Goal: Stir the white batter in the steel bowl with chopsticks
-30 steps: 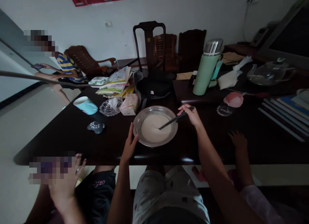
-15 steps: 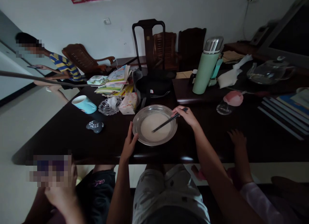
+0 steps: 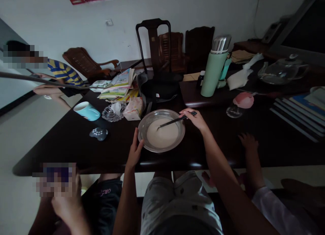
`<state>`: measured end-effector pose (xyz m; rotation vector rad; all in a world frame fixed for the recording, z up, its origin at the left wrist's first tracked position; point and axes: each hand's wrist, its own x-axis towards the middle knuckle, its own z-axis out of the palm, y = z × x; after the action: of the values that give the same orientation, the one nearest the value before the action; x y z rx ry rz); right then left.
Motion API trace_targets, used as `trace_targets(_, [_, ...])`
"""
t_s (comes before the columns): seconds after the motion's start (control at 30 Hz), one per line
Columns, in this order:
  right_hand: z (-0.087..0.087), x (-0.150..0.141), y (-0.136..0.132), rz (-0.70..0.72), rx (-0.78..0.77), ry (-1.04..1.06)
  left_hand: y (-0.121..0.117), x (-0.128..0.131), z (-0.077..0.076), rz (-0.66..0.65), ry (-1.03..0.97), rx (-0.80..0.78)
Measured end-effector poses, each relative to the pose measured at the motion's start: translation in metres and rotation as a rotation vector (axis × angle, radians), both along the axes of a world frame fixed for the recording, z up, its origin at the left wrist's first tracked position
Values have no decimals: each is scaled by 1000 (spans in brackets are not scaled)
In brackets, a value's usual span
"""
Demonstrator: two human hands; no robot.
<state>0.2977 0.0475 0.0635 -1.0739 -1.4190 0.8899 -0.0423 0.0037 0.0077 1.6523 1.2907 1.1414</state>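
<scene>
A metal bowl (image 3: pixel 177 140) of pale batter sits near the front edge of a dark table (image 3: pixel 76 143). My left hand (image 3: pixel 135 150) rests against the bowl's left rim, fingers stretched along it. My right hand (image 3: pixel 194 119) is closed on a pair of dark chopsticks (image 3: pixel 172 121) at the bowl's right rim; their tips dip into the batter toward the far left of the bowl.
A small hand (image 3: pixel 247 142) of another person lies on the table at the right; a third person's hand (image 3: pixel 64 201) is at lower left. Behind the bowl: tissue pack (image 3: pixel 133 108), glass dish (image 3: pixel 113 112), blue mug (image 3: pixel 86 111), green thermos (image 3: pixel 214 67), pink-lidded glass (image 3: pixel 240 103), books (image 3: pixel 299 113).
The chopstick tips have swept from the batter's right side toward its far left. My right hand shifted slightly left along the rim. My left hand stays at the bowl.
</scene>
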Motion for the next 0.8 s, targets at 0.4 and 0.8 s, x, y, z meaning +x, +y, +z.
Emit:
trace_targets(0.4, [0, 3, 1, -50, -3, 6, 1, 0, 0, 8, 19, -8])
trace_targets(0.8, [-2, 3, 2, -50, -20, -13, -2, 2, 4, -9, 2, -23])
